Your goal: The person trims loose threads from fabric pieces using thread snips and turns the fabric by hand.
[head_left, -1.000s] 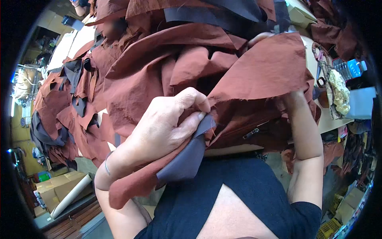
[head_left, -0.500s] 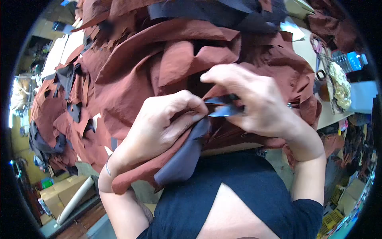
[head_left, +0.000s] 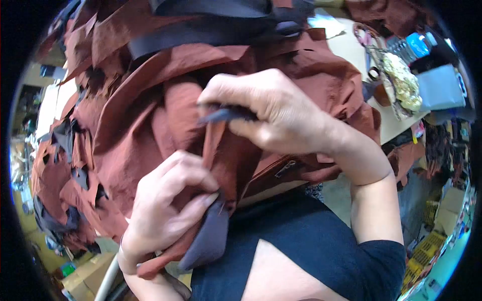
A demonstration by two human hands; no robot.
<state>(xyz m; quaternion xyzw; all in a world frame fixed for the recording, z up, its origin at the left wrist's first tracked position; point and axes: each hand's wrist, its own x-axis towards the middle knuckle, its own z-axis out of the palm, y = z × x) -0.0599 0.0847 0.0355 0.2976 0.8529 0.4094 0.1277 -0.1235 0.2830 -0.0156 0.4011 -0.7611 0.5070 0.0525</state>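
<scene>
While the pale tabletop (head_left: 344, 55) is largely buried, rust-brown fabric (head_left: 125, 115) is heaped across it, matte, softly creased, thrown into deep folds. Over its far side, smooth dark bands (head_left: 201, 35) are draped; to the left, jagged scraps (head_left: 54, 173) are piled. Lower in the room, a cardboard box (head_left: 93, 273) is glimpsed at left, latticed yellow crates (head_left: 416, 263) at right. Centre stage, layered rust-and-slate cloth (head_left: 208, 236) is pinched between thumb and forefinger of the left hand (head_left: 170, 195), its rounded end hung before the dark shirt (head_left: 311, 231). Beside crumpled cream material (head_left: 401, 83), a blue-labelled clear bottle (head_left: 416, 45) is spotted. Above the folds, a dark-blue tool (head_left: 223, 115), too blurred to name, is gripped by curled fingers of the right hand (head_left: 271, 108). Smallest, a metal zip pull (head_left: 286, 169) is caught glinting below the right wrist.
</scene>
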